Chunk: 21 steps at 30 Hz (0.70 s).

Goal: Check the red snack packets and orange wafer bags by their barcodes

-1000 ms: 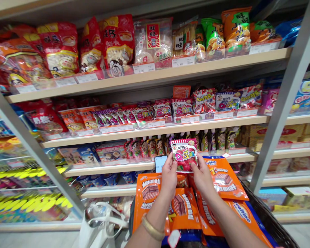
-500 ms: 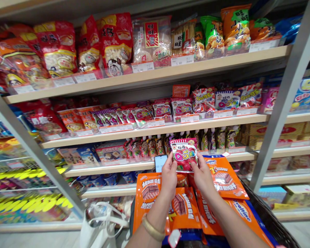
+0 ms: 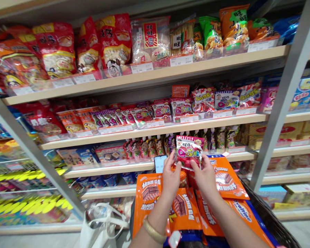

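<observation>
A packet (image 3: 188, 152), partly hiding shelved pouches (image 3: 160, 146), is pinched by left grip (image 3: 171, 176) and right grip (image 3: 205, 175) above orange bags (image 3: 185, 208).

On my monitor the candy packet (image 3: 188, 151) is red and white, its top edge striped, its lettering multicoloured over red berry pictures. I see bright orange pouches (image 3: 187, 218) printed with white characters and brown wafer pictures, with deep blue along their lower parts. The bangle (image 3: 154, 230) shows gold, the woven basket (image 3: 271, 217) dark brown, the cloth bag (image 3: 89, 229) white. The phone screen (image 3: 160, 164) glows pale blue. I have pale wood-toned shelves (image 3: 150, 78), a grey upright (image 3: 279, 100), red-and-yellow snack bags (image 3: 116, 41) and vivid yellow tags (image 3: 49, 205).
</observation>
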{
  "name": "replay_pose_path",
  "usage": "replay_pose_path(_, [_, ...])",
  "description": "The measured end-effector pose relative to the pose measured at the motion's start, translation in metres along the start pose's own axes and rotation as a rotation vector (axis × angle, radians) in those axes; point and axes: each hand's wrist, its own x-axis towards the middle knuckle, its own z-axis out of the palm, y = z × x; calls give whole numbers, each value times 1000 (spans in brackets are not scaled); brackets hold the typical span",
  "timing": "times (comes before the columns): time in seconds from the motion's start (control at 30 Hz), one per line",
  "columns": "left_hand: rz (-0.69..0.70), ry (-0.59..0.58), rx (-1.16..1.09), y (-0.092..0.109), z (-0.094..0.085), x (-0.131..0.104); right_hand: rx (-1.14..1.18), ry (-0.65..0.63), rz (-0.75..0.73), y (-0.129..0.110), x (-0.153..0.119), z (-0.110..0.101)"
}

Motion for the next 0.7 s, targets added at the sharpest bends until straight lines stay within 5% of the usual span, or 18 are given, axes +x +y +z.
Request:
replay_pose_path(0.2, [65,-75,56,12,3,-8,-18,20,-54,-4,-6,2])
replay_pose_path(0.43, [-98,-109,-238,9,1,-5,-169,-249,-306,-12,-23,2])
replay_pose_path(0.7, [-201,12,-254,1,2,-2,-359,-313,-421,-10,-25,4])
